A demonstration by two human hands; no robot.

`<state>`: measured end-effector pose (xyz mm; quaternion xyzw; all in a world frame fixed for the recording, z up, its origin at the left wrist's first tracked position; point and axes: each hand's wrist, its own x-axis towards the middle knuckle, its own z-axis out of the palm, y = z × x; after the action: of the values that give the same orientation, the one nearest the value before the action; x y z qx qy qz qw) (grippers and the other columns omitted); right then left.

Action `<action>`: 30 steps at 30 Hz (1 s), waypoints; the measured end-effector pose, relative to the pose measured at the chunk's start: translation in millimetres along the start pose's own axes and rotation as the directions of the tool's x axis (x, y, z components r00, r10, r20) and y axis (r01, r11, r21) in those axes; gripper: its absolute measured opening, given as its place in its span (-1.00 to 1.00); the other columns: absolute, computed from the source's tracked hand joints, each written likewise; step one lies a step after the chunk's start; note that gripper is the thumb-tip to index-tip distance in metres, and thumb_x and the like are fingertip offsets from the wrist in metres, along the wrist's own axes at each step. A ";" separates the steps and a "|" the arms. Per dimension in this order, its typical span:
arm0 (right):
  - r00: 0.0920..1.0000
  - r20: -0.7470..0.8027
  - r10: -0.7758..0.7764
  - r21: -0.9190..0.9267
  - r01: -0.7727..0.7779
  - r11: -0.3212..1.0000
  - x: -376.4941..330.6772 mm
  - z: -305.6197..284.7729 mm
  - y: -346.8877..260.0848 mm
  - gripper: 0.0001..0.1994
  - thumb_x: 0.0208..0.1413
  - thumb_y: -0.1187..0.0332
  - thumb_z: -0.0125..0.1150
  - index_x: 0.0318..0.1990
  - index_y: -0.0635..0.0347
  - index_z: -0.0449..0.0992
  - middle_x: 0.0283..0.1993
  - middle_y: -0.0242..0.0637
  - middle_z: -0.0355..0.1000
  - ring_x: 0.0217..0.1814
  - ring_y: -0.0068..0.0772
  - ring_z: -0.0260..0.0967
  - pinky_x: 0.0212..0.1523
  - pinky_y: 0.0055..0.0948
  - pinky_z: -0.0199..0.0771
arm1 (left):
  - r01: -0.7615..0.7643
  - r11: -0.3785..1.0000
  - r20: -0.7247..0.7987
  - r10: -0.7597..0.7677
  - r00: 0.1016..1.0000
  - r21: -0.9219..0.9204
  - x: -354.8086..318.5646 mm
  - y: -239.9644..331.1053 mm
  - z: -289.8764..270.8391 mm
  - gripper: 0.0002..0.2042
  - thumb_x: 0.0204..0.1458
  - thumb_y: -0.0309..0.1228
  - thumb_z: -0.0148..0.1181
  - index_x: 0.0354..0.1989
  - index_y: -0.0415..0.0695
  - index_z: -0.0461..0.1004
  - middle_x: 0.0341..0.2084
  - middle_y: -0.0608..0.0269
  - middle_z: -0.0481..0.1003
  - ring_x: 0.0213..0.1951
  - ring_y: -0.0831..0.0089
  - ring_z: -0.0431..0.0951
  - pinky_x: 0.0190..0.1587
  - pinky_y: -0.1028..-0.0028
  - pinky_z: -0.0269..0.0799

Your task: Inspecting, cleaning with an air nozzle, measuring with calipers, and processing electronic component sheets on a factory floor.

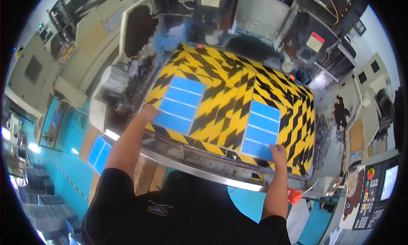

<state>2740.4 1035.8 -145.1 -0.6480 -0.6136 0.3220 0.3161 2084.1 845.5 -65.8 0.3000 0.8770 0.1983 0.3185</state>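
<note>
A large fixture plate [231, 96] striped yellow and black lies inside a machine enclosure in front of me. Two groups of blue rectangular plates rest on it. My left hand [148, 112] lies at the near left corner of the left blue group [180, 104], touching its edge. My right hand [278, 152] rests on the near right corner of the right blue group [261, 128]. Both arms are stretched forward over a shiny metal sill [204, 170]. Whether either hand grips a plate is unclear.
A control panel [376, 192] with a screen and a red button stands at the right. Another tray of blue plates [98, 153] sits low at the left. Dark metal chips [323, 136] lie around the fixture. An orange tool [294, 195] hangs near my right elbow.
</note>
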 end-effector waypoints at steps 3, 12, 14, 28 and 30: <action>0.967 0.167 0.191 0.024 -0.198 0.980 -5.6 -4.5 -52.1 -0.70 0.07 0.21 0.31 -0.36 0.35 0.51 -0.58 -0.37 0.33 -0.66 -0.54 0.25 -0.70 -0.48 0.13 | 0.005 0.992 -0.023 -0.008 1.000 -0.125 -9.3 1.3 -12.7 -0.78 -0.03 -0.36 0.35 -0.37 -0.20 0.45 -0.56 0.24 0.43 -0.59 0.42 0.36 -0.57 0.31 0.23; 0.868 0.306 0.392 0.023 -0.418 0.908 -10.4 -28.6 -87.1 -0.68 0.08 0.14 0.29 -0.22 0.25 0.52 -0.50 -0.38 0.33 -0.46 -0.46 0.32 -0.56 -0.42 0.23 | 0.159 0.551 0.443 0.432 0.786 -0.819 -48.1 64.6 -22.9 -0.41 -0.06 -0.69 -0.01 0.25 -0.11 0.26 0.04 0.12 0.45 0.05 0.24 0.48 0.10 0.27 0.42; 0.870 0.305 0.388 0.108 -0.436 0.894 -15.7 -27.9 -97.8 -0.63 0.07 0.10 0.29 -0.13 0.21 0.50 -0.43 -0.37 0.36 -0.35 -0.44 0.34 -0.51 -0.38 0.25 | 0.111 0.461 0.380 0.544 0.748 -0.880 -63.9 76.6 -5.0 -0.33 -0.07 -0.71 -0.07 0.33 -0.12 0.14 0.19 0.10 0.37 0.16 0.25 0.44 0.19 0.26 0.38; 0.875 0.341 0.344 0.183 -0.421 0.888 -22.6 -34.0 -103.5 -0.75 0.10 0.22 0.27 -0.29 0.25 0.50 -0.59 -0.46 0.23 -0.59 -0.56 0.19 -0.63 -0.50 0.17 | 0.276 0.373 0.453 0.566 0.689 -0.886 -157.6 121.3 115.0 -0.41 0.13 -0.64 -0.09 0.38 -0.03 0.09 0.22 0.11 0.34 0.21 0.21 0.39 0.24 0.20 0.32; 0.849 0.449 0.277 0.245 -0.415 0.876 -7.4 -39.5 -66.3 -0.70 0.11 0.19 0.28 -0.47 0.18 0.38 -0.65 -0.45 0.20 -0.70 -0.53 0.14 -0.73 -0.49 0.10 | 0.222 0.360 0.403 0.574 0.713 -0.906 -146.8 117.2 131.7 -0.41 0.12 -0.62 -0.04 0.37 -0.05 0.10 0.21 0.12 0.35 0.19 0.20 0.40 0.24 0.19 0.32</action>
<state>2732.7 1031.0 -68.1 -0.6062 -0.4727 0.5989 0.2242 2310.8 857.2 -32.7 0.2221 0.3908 0.5619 0.6945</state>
